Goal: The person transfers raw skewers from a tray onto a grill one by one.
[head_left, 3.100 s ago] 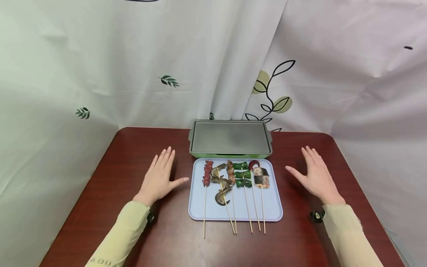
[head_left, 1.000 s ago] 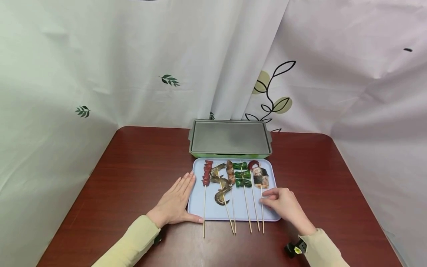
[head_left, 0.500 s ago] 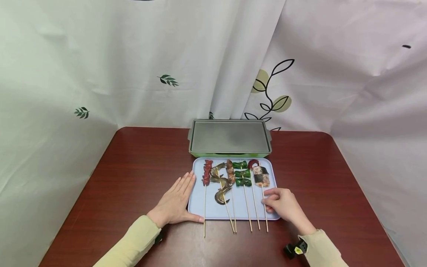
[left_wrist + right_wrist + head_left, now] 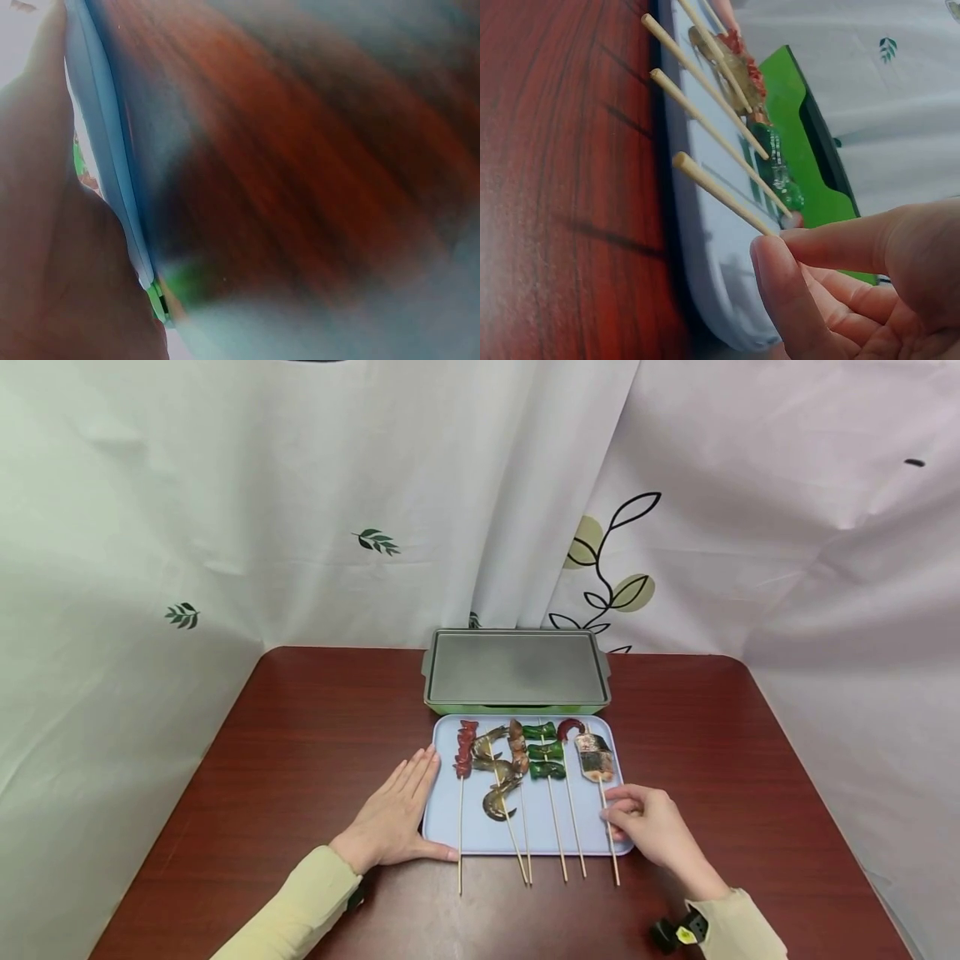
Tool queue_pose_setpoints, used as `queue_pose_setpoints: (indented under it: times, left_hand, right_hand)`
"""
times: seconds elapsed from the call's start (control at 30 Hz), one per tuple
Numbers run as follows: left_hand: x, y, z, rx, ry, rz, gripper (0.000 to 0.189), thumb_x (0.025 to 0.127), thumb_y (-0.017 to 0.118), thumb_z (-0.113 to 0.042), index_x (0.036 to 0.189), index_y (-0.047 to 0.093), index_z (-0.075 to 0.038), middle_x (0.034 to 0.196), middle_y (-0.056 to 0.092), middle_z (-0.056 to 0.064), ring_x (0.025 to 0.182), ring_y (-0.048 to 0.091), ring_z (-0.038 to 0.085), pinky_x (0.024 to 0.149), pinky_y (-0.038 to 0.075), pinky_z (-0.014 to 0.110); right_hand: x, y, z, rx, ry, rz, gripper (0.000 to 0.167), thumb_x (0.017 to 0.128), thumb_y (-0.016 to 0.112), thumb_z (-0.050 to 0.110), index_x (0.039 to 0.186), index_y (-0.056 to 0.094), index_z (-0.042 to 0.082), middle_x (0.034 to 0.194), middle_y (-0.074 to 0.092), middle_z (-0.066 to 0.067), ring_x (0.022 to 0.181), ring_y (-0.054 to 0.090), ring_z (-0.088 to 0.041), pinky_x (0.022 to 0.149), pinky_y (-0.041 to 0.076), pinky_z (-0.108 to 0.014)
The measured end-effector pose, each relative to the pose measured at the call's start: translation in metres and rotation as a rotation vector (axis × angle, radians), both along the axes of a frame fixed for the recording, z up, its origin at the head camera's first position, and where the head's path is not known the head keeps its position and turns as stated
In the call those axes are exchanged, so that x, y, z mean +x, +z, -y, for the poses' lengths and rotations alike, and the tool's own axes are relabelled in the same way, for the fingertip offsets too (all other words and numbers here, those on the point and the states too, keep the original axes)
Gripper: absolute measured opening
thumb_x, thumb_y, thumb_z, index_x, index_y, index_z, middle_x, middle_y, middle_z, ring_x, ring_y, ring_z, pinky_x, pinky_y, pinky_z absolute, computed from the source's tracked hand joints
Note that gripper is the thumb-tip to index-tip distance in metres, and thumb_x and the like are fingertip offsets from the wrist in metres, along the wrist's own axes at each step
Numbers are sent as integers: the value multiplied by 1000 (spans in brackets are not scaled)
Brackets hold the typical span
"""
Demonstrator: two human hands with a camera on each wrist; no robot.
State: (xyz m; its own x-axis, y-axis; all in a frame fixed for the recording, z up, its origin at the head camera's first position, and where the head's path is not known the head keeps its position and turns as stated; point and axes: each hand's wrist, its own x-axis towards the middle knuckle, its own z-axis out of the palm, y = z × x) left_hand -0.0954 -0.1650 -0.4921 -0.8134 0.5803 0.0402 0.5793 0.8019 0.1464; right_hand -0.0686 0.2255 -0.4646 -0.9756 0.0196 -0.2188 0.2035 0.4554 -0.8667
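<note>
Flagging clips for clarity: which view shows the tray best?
The head view: it shows nearly the whole tray from above. The left wrist has only its edge; the right wrist shows it slanted and cut off.

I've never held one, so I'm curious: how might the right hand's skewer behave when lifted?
The skewer is probably stiff, as its stick looks straight. It may feel top-heavy: the broad food piece sits at the far end, beyond the grip of the right hand. Being thin and round, the stick could twist.
</note>
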Motion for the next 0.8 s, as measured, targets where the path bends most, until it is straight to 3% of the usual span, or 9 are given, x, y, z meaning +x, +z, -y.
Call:
queue_pose_setpoints:
  times: [0.17, 0.47, 0.63, 0.8]
  left_hand:
    - [0, -1, 0, 18, -6, -16, 139, 70, 54, -94, 157, 24, 9, 164, 19, 26, 151, 20, 37, 120, 23, 48]
    - [0, 3, -1, -22, 2, 20, 138, 71, 50, -95, 158, 21, 8, 165, 16, 24, 152, 15, 36, 121, 19, 47]
    - [1, 4, 0, -17, 3, 17, 138, 71, 50, -95, 158, 21, 8, 165, 17, 24, 152, 16, 36, 121, 20, 47]
    - [1, 2, 0, -4, -2, 5, 138, 71, 53, -94, 158, 22, 9, 165, 18, 25, 152, 18, 37, 121, 22, 48]
  right_hand:
    - [5, 9, -4, 13, 23, -27, 25, 88, 73, -5, 112, 68, -10, 80, 71, -11, 59, 67, -19, 56, 58, -29]
    - [11, 32, -13, 62, 50, -121, 24, 88, 70, -7, 112, 68, -11, 80, 70, -12, 61, 67, -17, 56, 60, -33]
    - [-3, 50, -17, 125, 79, -182, 24, 89, 71, -5, 113, 69, -10, 81, 71, -11, 61, 68, -17, 56, 59, -32]
    - [-30, 64, -17, 132, 122, -202, 26, 89, 73, -3, 114, 67, -11, 83, 72, -14, 63, 69, -19, 58, 60, -35]
